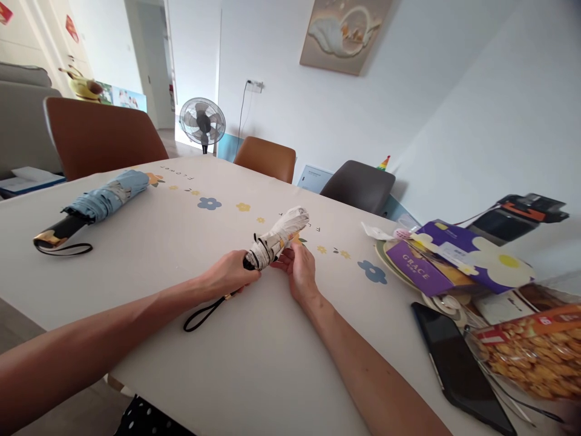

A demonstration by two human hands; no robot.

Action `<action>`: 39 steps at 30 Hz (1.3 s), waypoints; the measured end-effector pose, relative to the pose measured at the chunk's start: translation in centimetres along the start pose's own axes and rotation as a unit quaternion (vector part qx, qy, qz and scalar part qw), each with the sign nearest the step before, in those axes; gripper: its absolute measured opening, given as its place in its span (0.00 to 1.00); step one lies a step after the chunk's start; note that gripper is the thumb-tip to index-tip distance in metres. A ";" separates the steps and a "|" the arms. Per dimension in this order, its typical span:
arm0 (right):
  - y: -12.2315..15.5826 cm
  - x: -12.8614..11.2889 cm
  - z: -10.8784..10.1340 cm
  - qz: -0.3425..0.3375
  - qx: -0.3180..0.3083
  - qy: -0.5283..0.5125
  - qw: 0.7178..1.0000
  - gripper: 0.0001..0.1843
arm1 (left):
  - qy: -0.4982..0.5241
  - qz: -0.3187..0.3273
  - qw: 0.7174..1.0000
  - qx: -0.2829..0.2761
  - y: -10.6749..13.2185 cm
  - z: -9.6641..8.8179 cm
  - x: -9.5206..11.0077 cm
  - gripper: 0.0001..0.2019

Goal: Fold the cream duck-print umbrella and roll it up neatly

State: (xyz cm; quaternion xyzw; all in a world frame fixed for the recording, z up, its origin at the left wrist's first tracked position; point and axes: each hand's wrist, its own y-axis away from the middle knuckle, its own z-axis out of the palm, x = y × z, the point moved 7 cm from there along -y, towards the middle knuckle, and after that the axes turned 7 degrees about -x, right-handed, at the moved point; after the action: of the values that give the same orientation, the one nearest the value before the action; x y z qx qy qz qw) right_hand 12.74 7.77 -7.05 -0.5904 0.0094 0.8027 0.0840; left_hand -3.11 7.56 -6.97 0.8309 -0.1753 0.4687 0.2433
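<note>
A folded white patterned umbrella (280,236) lies tilted over the middle of the white table (181,272). My left hand (229,275) is closed around its dark handle end, and a black wrist strap (204,313) trails from there onto the cloth. My right hand (299,269) is curled against the umbrella's folded canopy from the right side, fingers pressing on the fabric. A second folded umbrella, light blue with a black and gold handle (95,206), lies untouched at the table's far left.
At the right edge are a purple flowered box (463,257) on a plate, a black phone (458,363) and a bag of orange snacks (531,351). Brown chairs (97,136) stand along the far side. A floor fan (203,123) is by the back wall.
</note>
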 end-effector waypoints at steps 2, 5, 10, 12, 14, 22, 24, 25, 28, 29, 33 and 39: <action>0.0 0.1 -0.2 -0.001 0.014 0.005 1.000 0.09 | -0.004 -0.001 1.000 0.002 0.2 -0.1 0.3 0.06; -0.1 0.3 -0.5 0.007 0.032 0.009 0.999 0.08 | -0.009 -0.009 1.000 0.005 0.4 -0.1 0.7 0.06; 0.0 0.1 -0.1 0.020 0.009 -0.017 1.000 0.12 | -0.082 -0.015 0.996 0.042 0.7 -0.5 1.0 0.08; 0.0 -0.1 0.0 0.022 -0.003 -0.019 1.000 0.14 | -0.134 0.003 0.988 0.077 0.7 -1.0 1.1 0.08; 0.0 -0.2 0.1 0.021 -0.017 -0.023 0.999 0.14 | -0.171 0.010 0.981 0.094 0.6 -1.3 1.1 0.08; 0.1 -0.3 0.0 0.022 -0.005 -0.042 0.999 0.13 | -0.364 0.005 0.923 0.122 0.8 -3.2 2.3 0.08; 0.1 -0.2 0.1 0.019 -0.001 -0.035 0.999 0.13 | -0.387 -0.006 0.914 0.122 0.9 -3.4 2.3 0.08; 0.2 -0.2 0.1 0.018 0.001 -0.029 0.999 0.13 | -0.392 -0.012 0.912 0.121 1.0 -3.3 2.2 0.08; 0.2 0.0 -0.1 0.016 0.015 -0.014 1.000 0.13 | -0.397 -0.015 0.909 0.124 0.9 -3.0 2.0 0.06; 0.2 0.0 -0.2 0.014 0.019 -0.013 1.000 0.13 | -0.397 -0.013 0.909 0.123 0.8 -2.9 1.9 0.06; 0.3 -0.1 -0.2 0.009 0.013 -0.002 1.000 0.12 | -0.389 -0.005 0.915 0.104 0.4 -2.8 1.6 0.10; 0.4 -0.2 0.0 0.009 0.002 0.003 1.000 0.13 | -0.341 -0.007 0.933 0.116 -0.1 -4.0 1.1 0.13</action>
State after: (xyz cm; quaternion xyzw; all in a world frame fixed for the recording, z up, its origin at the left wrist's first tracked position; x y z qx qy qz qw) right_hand 12.76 7.34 -6.92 -0.5921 0.0168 0.8019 0.0782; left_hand -5.26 9.79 -4.24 0.9644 -0.1861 0.1727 0.0737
